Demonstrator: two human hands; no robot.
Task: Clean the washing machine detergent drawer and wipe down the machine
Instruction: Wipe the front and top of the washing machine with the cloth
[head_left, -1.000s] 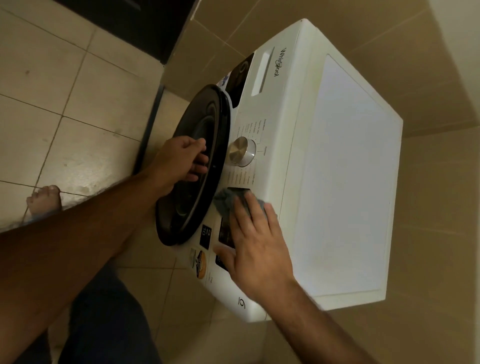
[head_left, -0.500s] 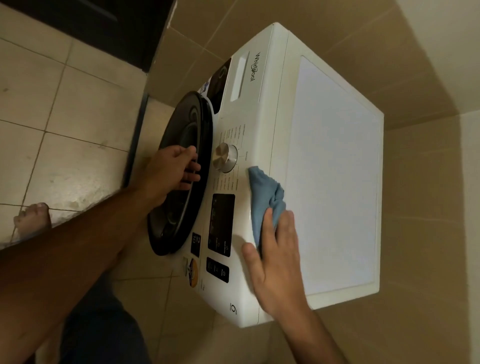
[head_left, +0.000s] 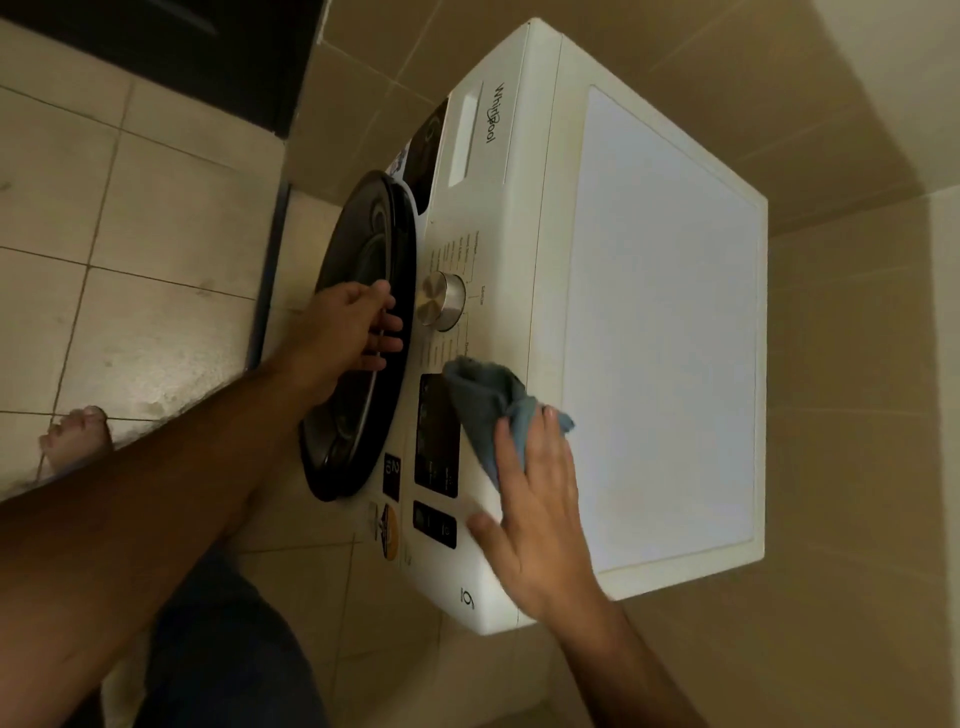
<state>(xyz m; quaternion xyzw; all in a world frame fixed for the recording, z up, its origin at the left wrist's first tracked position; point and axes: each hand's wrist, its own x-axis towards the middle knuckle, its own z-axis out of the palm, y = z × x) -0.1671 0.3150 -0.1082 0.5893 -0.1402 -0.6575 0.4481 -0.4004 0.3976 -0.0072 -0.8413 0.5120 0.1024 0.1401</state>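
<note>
A white front-loading washing machine (head_left: 665, 332) fills the middle of the view, seen from above. Its detergent drawer (head_left: 470, 140) sits shut at the far end of the control panel. My right hand (head_left: 540, 514) presses a blue cloth (head_left: 488, 405) flat against the panel's top edge, just right of the dark display (head_left: 436, 431). My left hand (head_left: 353, 327) rests on the rim of the round black door (head_left: 363, 332), fingers curled over it. A silver dial (head_left: 441, 301) lies between the two hands.
Beige tiled walls (head_left: 841, 467) close in behind and to the right of the machine. Pale floor tiles (head_left: 130, 234) spread to the left, where my bare foot (head_left: 78, 439) shows. A dark doorway (head_left: 182, 47) is at top left.
My right hand has slid the cloth from the lower panel up to the top edge, and now back a little toward the display. The left hand has stayed on the door rim.
</note>
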